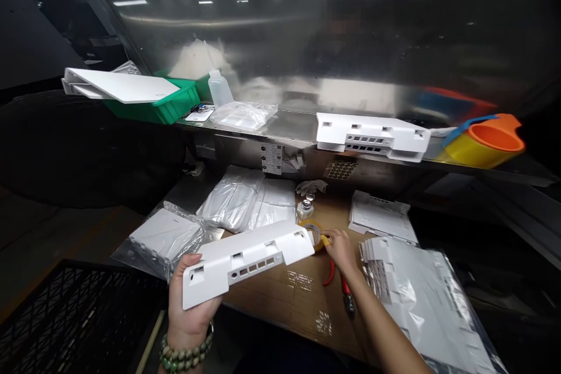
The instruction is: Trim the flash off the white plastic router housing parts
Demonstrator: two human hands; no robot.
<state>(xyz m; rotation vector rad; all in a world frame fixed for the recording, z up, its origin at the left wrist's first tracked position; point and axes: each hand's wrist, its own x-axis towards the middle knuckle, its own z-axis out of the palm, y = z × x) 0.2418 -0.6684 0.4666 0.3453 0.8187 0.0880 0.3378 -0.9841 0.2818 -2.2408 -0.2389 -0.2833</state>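
Observation:
My left hand (193, 298) grips one end of a white plastic housing (249, 254), with its thumb on top and its palm beneath. The housing is tilted, and its long edge with a row of port openings faces me. At the far right end, my right hand (342, 251) is closed on a small yellow tool (326, 240) whose kind I cannot make out. Its pale tip is close to the housing's corner; whether they touch is unclear. Just behind that corner lies a yellow tape roll (312, 227). A red-handled hand tool (347, 292) lies below my right hand.
Bagged white panels (236, 198) lie at the back left, with more bagged housings (421, 298) on the right. A small jar (305, 208) stands behind the tape. The metal shelf holds another housing (372, 135), a green bin (175, 104) and a yellow-orange cup (486, 140).

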